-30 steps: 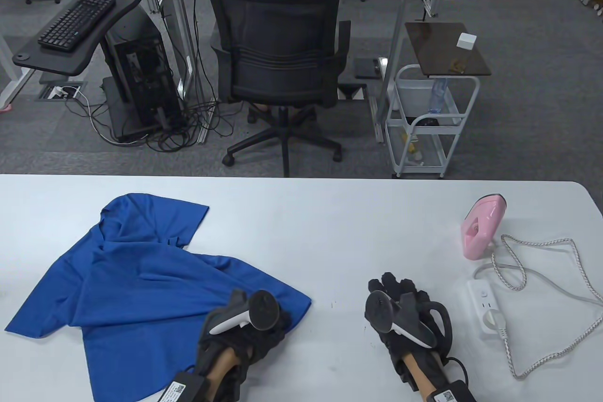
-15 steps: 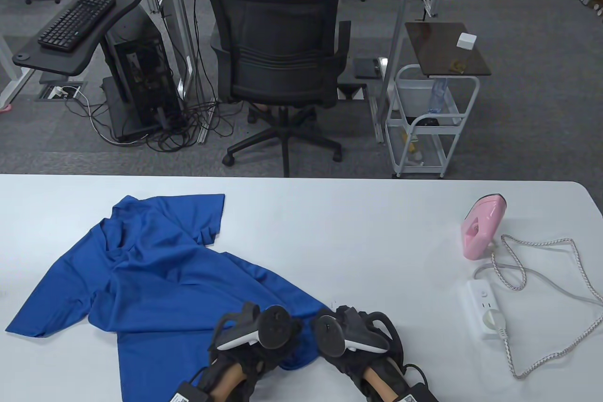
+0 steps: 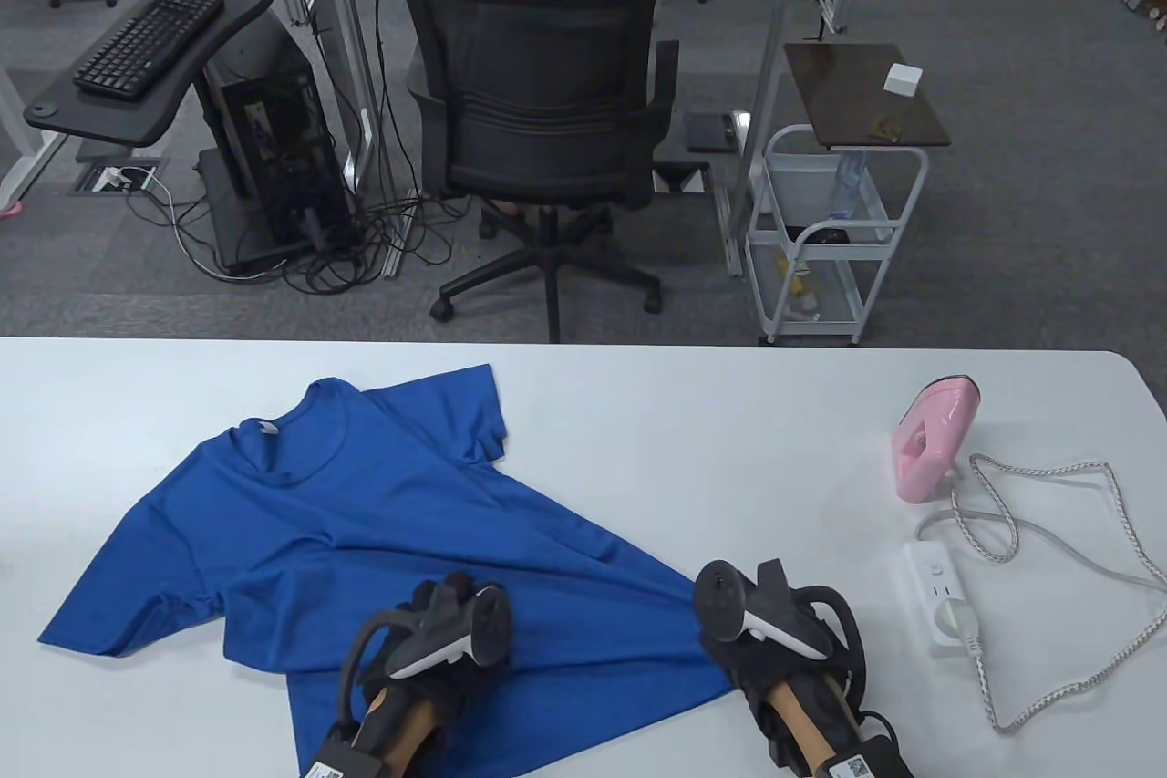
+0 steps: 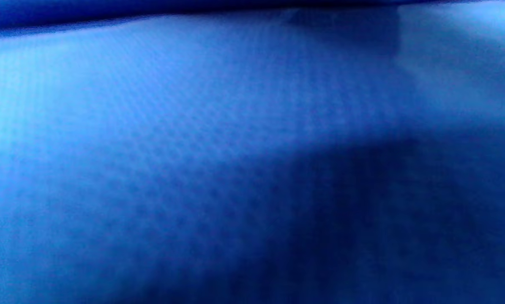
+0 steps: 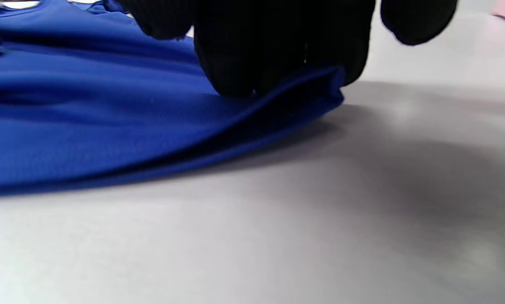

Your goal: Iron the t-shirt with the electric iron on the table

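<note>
A blue t-shirt (image 3: pixel 365 532) lies spread on the white table (image 3: pixel 638 450), collar toward the far side. My left hand (image 3: pixel 433 632) rests on the shirt's lower part, its fingers hidden under the tracker. The left wrist view shows only blurred blue fabric (image 4: pixel 193 147) up close. My right hand (image 3: pixel 734 627) is at the shirt's near right corner. In the right wrist view its gloved fingers (image 5: pixel 277 50) pinch that corner of the shirt (image 5: pixel 108 126) and lift it slightly off the table. The pink iron (image 3: pixel 932 440) stands upright at the far right, apart from both hands.
A white power strip (image 3: pixel 939 596) lies right of my right hand, with the iron's braided cord (image 3: pixel 1121 532) looping around it. Beyond the table's far edge (image 3: pixel 583 342) are an office chair (image 3: pixel 547 130) and a white cart (image 3: pixel 830 240).
The shirt has been pulled open and flat, and its collar now shows. My right hand moved right with the shirt's corner, while my left hand moved left over the fabric.
</note>
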Tool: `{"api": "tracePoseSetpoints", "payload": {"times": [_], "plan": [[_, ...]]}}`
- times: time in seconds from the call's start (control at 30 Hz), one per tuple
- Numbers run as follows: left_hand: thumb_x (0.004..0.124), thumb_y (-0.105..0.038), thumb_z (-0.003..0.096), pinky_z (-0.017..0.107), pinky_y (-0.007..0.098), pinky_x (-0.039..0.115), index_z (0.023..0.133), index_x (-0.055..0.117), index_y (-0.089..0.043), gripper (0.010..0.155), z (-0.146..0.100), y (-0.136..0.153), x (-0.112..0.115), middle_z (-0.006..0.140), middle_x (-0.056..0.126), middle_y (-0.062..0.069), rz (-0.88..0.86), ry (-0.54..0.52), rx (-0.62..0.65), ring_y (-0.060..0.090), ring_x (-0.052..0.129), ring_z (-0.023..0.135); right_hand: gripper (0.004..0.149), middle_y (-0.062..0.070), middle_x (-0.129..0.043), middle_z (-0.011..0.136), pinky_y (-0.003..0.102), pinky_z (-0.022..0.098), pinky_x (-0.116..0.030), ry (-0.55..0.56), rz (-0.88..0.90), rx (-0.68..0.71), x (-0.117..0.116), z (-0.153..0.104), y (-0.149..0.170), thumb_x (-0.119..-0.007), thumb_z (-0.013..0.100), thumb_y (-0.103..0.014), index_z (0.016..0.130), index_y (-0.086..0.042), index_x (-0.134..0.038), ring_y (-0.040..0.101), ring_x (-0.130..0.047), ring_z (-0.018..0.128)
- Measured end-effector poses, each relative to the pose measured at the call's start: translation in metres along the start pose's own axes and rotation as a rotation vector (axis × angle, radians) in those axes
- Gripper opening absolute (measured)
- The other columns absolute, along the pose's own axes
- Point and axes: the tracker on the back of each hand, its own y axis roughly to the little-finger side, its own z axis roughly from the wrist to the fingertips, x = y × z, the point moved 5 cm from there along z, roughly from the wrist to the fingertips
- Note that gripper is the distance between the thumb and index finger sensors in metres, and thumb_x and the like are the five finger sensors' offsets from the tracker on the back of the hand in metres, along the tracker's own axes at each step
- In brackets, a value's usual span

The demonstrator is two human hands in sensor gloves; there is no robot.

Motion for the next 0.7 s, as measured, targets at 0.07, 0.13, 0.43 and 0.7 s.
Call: {"api": "tracePoseSetpoints", "payload": {"times": [0.07, 0.13, 0.43, 0.7], "plan": [[0.053, -0.055, 0.0483, 0.075, 0.06, 0.045, 0.112, 0.023, -0.028, 0.076, -0.001, -0.017, 0.001, 0.118, 0.021, 0.014, 0.009, 0.006, 0.036, 0.05, 0.036, 0.105, 0.045, 0.013, -0.097, 0.082, 0.059, 0.057, -0.073, -0.033, 0.013, -0.04, -0.001, -0.003, 0.012, -0.071, 0.049, -0.042, 0.078, -0.017, -0.096, 0.039, -0.094, 0.072], [0.052, -0.055, 0.048, 0.075, 0.06, 0.044, 0.112, 0.021, -0.028, 0.076, -0.004, -0.035, 0.002, 0.117, 0.021, 0.014, 0.042, 0.012, 0.086, 0.05, 0.036, 0.104, 0.047, 0.015, -0.098, 0.08, 0.059, 0.057, -0.073, -0.118, 0.023, -0.078, -0.006, -0.007, 0.024, -0.07, 0.05, -0.042, 0.078, -0.015, -0.096, 0.039, -0.095, 0.07], [0.054, -0.058, 0.0466, 0.074, 0.059, 0.049, 0.113, 0.023, -0.027, 0.079, -0.023, -0.036, -0.003, 0.118, 0.024, 0.014, 0.19, -0.019, 0.161, 0.045, 0.043, 0.106, 0.056, 0.022, -0.086, 0.093, 0.066, 0.059, -0.067, 0.138, 0.08, -0.111, 0.047, -0.005, 0.015, -0.069, 0.049, -0.044, 0.093, -0.013, -0.084, 0.049, -0.085, 0.079], [0.055, -0.057, 0.0469, 0.074, 0.059, 0.048, 0.112, 0.018, -0.024, 0.082, -0.028, -0.017, 0.012, 0.116, 0.024, 0.017, 0.181, 0.051, 0.119, 0.046, 0.042, 0.105, 0.062, 0.018, -0.064, 0.11, 0.07, 0.063, -0.06, 0.139, 0.045, -0.018, 0.09, 0.062, -0.075, -0.067, 0.05, -0.046, 0.105, -0.018, -0.067, 0.054, -0.071, 0.092]]}}
